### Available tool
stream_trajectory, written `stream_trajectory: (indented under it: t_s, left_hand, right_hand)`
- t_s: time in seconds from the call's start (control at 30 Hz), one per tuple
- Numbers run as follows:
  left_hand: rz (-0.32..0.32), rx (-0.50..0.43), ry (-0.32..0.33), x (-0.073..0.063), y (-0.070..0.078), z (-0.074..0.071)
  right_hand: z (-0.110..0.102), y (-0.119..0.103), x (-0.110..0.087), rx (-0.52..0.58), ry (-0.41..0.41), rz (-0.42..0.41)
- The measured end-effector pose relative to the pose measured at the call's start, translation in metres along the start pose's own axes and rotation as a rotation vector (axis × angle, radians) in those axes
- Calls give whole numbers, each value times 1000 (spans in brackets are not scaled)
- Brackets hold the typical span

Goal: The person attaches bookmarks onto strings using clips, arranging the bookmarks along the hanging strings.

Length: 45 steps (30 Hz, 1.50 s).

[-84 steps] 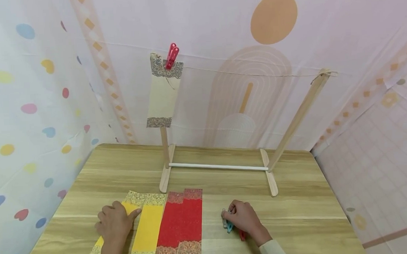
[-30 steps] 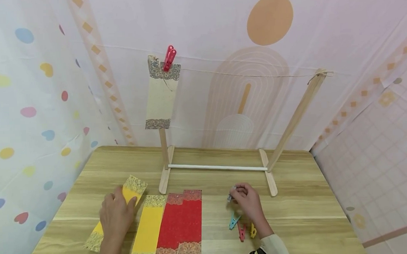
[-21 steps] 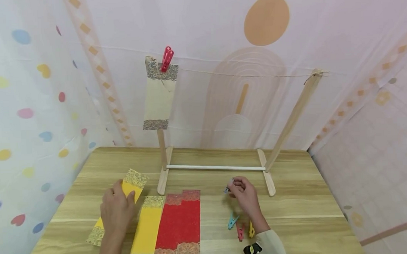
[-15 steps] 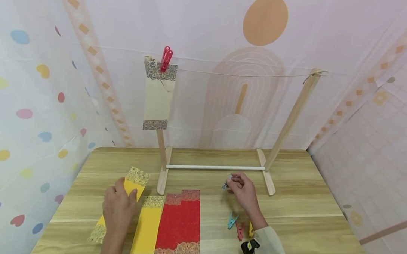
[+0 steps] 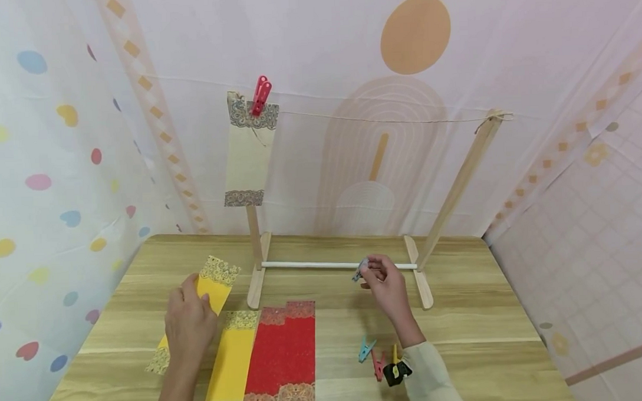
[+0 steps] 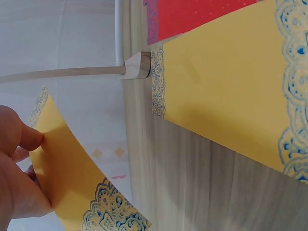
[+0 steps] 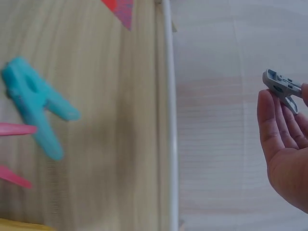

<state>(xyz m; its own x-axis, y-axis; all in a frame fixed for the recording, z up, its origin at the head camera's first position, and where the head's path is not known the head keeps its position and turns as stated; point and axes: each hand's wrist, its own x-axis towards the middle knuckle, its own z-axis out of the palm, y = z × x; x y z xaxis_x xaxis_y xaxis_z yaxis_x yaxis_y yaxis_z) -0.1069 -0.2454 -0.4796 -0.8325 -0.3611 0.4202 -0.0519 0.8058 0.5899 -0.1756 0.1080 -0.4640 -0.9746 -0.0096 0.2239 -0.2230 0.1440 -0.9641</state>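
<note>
My left hand grips a yellow paper strip by its edge, thumb on one face. The strip has patterned lace-like ends and slants above the table; in the left wrist view the yellow strip bends slightly. Between the thumb and fingers of my right hand is a grey clothespin, seen closely in the right wrist view as a small grey clothespin. Below that hand lie a teal clothespin, a pink clothespin and a yellow clothespin partly hidden by the wrist strap.
Another yellow strip and overlapping red strips lie at the table's front. Behind them stands a wooden rack with a white crossbar and a string. A red clothespin clips a cream strip at the left post.
My left hand has lifted the yellow strip from the table and moved it up and slightly right. My right hand has taken the grey clothespin from beside the others and raised it toward the rack.
</note>
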Motion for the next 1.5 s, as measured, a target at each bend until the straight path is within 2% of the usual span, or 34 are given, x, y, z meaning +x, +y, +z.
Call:
stream_trajectory:
  t_s: [0.33, 0.57, 0.7, 0.9, 1.1, 1.3, 1.5]
  left_hand:
    - [41, -50, 83, 8, 9, -1]
    - [61, -107, 56, 16, 26, -3]
    - [96, -139, 64, 22, 35, -4]
    - [105, -203, 65, 28, 49, -3]
    - [130, -240, 93, 33, 59, -1]
    - [149, -297, 88, 40, 69, 3]
    - [185, -340, 125, 47, 83, 5]
  right_hand:
    - [2, -21, 14, -17, 0, -46]
    - [-1, -35, 27, -40, 15, -123]
    - [0, -46, 33, -29, 3, -152]
    - [3, -61, 41, -2, 12, -191]
    - [7, -73, 47, 11, 29, -232]
    - [7, -86, 53, -4, 31, -285]
    - [9, -98, 61, 6, 31, -344]
